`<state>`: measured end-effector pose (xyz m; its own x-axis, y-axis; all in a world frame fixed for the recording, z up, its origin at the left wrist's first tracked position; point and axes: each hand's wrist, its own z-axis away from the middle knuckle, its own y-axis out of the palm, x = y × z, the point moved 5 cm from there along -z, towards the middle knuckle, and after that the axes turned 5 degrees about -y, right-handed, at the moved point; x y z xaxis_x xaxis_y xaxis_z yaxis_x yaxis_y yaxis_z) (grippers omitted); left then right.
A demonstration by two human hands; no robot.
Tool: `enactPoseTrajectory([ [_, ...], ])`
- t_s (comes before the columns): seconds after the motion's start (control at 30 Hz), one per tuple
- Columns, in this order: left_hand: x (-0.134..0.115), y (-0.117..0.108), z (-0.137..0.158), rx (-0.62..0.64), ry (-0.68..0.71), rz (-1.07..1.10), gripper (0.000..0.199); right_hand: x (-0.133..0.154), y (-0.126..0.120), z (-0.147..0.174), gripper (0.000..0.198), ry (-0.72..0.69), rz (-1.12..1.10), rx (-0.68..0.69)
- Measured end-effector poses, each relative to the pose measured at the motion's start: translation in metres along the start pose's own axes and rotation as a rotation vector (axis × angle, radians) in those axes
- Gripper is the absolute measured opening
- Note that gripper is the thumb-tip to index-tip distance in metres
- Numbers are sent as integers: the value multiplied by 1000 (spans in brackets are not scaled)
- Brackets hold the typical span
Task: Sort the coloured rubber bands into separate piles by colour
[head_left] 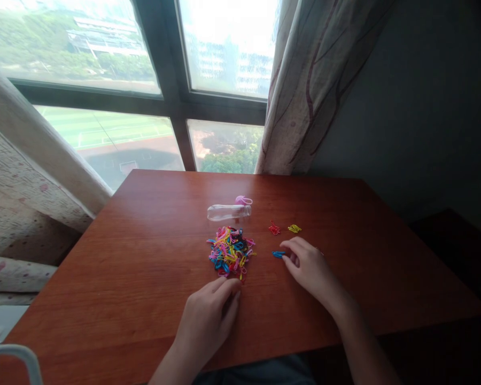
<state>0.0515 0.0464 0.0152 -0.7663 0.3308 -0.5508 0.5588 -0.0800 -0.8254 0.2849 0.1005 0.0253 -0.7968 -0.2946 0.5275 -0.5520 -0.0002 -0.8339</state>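
Note:
Small plastic safety-pin-shaped clips in pink, blue, yellow, red and black lie in a mixed heap (230, 251) mid-table. At the heap's near edge is my left hand (210, 313), fingers curled and thumb drawn in close; anything between the fingertips is too small to make out. My right hand (308, 267) lies to the right, thumb and forefinger parted beside a small group of blue clips (278, 254), close to or touching them. Beyond it are a little cluster of red clips (274, 228) and a group of yellow clips (294, 228).
Behind the heap a clear plastic bottle (226, 213) lies on its side, with a pink cap with a loop (242, 200) by it. The reddish-brown wooden table (144, 256) stands against a window, between curtains (300, 91). A white curved bar shows at lower left.

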Motion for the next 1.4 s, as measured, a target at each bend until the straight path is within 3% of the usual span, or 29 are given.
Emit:
enactPoseTrajectory([
  [0.17,0,1,0,1,8,-8,18,-20,-18,32,21,56,19,0],
  [0.33,1,4,-1,3,4,-16,18,-27,-15,46,21,2,54,12],
  [0.53,1,4,0,9,8,-24,17,-39,-7,28,22,-58,144,-95],
  [0.7,0,3,0,7,7,-16,18,-46,-15,15,19,-38,111,-168],
  [0.9,0,3,-1,9,9,-14,17,-77,-38,35,18,81,139,-279],
  [1.03,1,3,-1,15,6,-12,17,-91,-38,40,20,99,173,-247],
  [1.17,0,4,-1,17,5,-25,18,-90,-32,26,19,66,167,-245],
  [1.4,1,4,0,6,12,-23,17,-101,-29,-4,20,82,211,-364],
])
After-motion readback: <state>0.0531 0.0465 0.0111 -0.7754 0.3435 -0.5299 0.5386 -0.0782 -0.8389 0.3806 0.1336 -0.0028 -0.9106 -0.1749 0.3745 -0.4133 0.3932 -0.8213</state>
